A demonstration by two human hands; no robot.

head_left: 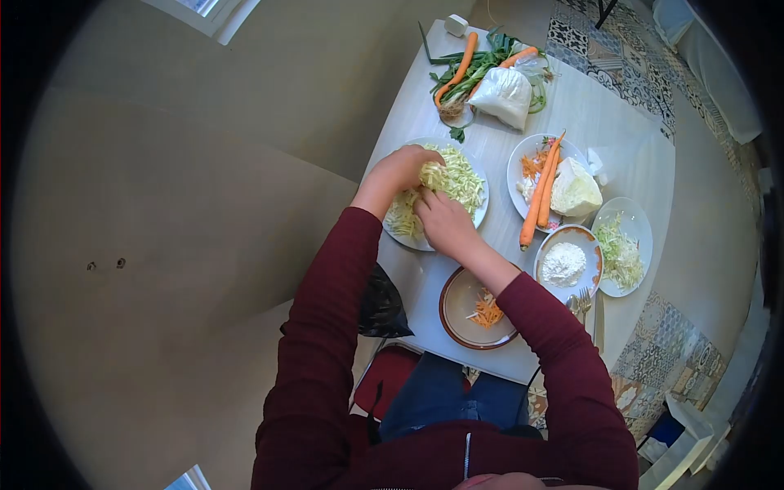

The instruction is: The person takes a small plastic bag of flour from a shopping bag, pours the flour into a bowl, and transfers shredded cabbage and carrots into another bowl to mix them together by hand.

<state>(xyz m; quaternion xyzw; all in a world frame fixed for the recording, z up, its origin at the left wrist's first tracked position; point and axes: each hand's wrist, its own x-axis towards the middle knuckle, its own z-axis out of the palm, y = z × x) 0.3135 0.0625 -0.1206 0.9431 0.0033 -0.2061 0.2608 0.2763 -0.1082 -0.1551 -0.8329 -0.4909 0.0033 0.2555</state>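
Observation:
Shredded cabbage (pixel 463 181) covers a white plate (pixel 482 214) at the table's left side. My left hand (pixel 403 170) is curled over the plate, its fingers closed around a clump of the shreds. Just below it, my right hand (pixel 445 219) reaches in from the right, with its fingertips down in the cabbage; whether they hold any is hidden. Under my right forearm sits a brown-rimmed bowl (pixel 455 328) with grated carrot (pixel 487 310) in it, partly covered by the sleeve.
Two carrots (pixel 541 196) and a cabbage piece (pixel 575 189) lie on a plate to the right. Nearby are a bowl of white powder (pixel 563 264), an oval cabbage plate (pixel 645 237) and cutlery (pixel 582 304). Greens (pixel 482 72) and a filled bag (pixel 503 95) lie at the back.

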